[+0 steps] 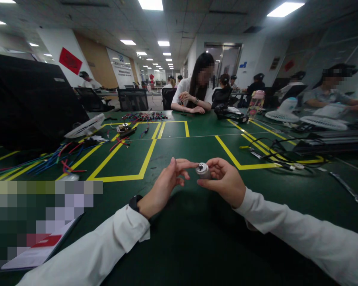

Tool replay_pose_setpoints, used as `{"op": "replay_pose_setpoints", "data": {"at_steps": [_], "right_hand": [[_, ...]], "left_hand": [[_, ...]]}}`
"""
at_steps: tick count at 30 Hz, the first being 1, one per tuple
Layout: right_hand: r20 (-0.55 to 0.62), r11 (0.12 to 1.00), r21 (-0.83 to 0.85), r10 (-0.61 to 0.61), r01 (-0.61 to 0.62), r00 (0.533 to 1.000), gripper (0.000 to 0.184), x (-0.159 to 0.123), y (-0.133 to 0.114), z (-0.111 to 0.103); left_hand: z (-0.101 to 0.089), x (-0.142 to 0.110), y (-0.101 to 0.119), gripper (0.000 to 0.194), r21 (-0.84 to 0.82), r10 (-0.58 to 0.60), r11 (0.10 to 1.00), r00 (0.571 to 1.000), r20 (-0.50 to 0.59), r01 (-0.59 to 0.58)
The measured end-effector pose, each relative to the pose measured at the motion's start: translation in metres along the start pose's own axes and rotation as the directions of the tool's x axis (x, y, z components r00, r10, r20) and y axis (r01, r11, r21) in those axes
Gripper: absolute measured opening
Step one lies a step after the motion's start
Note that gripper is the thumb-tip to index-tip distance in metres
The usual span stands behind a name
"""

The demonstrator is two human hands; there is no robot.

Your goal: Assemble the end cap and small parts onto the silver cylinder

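A small silver cylinder that looks like an electric motor is held above the green table, its top end with a small dark fitting facing up and tilted toward me. Thumb and fingers of my right hand grip it from the right side. On the other side, my left hand has its index finger stretched out to the motor's upper edge. Whether that fingertip touches the metal is hard to tell. The other left fingers are loosely bent and apart, with nothing in them.
Yellow tape marks areas on the green table. Coloured wires lie left, black cables and a wrench right. A document lies near my left sleeve. A person sits across; a bottle and fans stand beyond.
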State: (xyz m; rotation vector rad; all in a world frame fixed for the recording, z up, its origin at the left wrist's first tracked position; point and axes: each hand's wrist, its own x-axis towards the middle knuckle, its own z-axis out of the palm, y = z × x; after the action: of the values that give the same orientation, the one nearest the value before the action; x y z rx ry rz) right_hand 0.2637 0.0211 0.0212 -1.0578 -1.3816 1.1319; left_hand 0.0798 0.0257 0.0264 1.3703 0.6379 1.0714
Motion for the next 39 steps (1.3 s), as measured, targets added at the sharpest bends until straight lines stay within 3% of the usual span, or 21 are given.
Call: {"op": "replay_pose_setpoints", "data": {"at_steps": [5,8,15,18,22,24,28,33,35,37,39], "right_hand": [[0.097,1.000,-0.014,-0.024,0.025,0.995,0.051,-0.005,0.002,0.004],[0.197,1.000,0.026,-0.018,0.013,0.980,0.048,-0.009,0.009,0.008],[0.268,0.946,-0.281,-0.085,0.162,0.960,0.039,-0.011,0.023,0.007],[0.256,0.900,-0.384,-0.112,0.207,0.960,0.039,-0.010,0.024,0.006],[0.251,0.887,-0.406,-0.121,0.218,0.960,0.041,-0.009,0.025,0.004],[0.249,0.887,-0.406,-0.126,0.221,0.960,0.040,-0.010,0.025,0.003],[0.248,0.883,-0.414,-0.122,0.219,0.961,0.040,-0.011,0.026,-0.004],[0.241,0.875,-0.446,-0.085,0.188,0.967,0.043,-0.009,0.024,-0.012],[0.250,0.878,-0.442,-0.077,0.185,0.965,0.043,-0.009,0.023,-0.013],[0.255,0.881,-0.437,-0.070,0.180,0.964,0.043,-0.009,0.022,-0.013],[0.256,0.884,-0.433,-0.067,0.176,0.964,0.043,-0.009,0.022,-0.013]], "left_hand": [[0.000,-0.001,0.001,0.041,0.060,-0.009,0.998,1.000,-0.004,0.009],[-0.001,-0.001,0.002,0.036,0.181,-0.005,0.983,1.000,-0.005,0.006],[0.003,-0.002,0.002,0.019,0.555,0.098,0.821,0.991,0.088,-0.131],[0.003,0.000,0.001,0.018,0.554,0.110,0.825,0.993,0.042,-0.115],[-0.006,0.003,0.007,0.014,0.420,0.110,0.905,0.990,-0.084,-0.064],[-0.014,0.003,0.008,0.013,0.425,0.085,0.904,0.992,-0.093,-0.038],[-0.032,-0.002,-0.001,0.011,0.630,0.101,0.768,0.993,0.065,-0.119],[-0.040,-0.007,-0.014,0.014,0.722,0.040,0.663,0.973,0.228,-0.196],[-0.039,-0.007,-0.013,0.019,0.718,0.000,0.673,0.971,0.238,-0.176],[-0.040,-0.007,-0.010,0.029,0.657,-0.030,0.745,0.978,0.206,-0.115],[-0.043,-0.006,-0.008,0.034,0.505,-0.024,0.863,0.996,0.083,-0.022]]}}
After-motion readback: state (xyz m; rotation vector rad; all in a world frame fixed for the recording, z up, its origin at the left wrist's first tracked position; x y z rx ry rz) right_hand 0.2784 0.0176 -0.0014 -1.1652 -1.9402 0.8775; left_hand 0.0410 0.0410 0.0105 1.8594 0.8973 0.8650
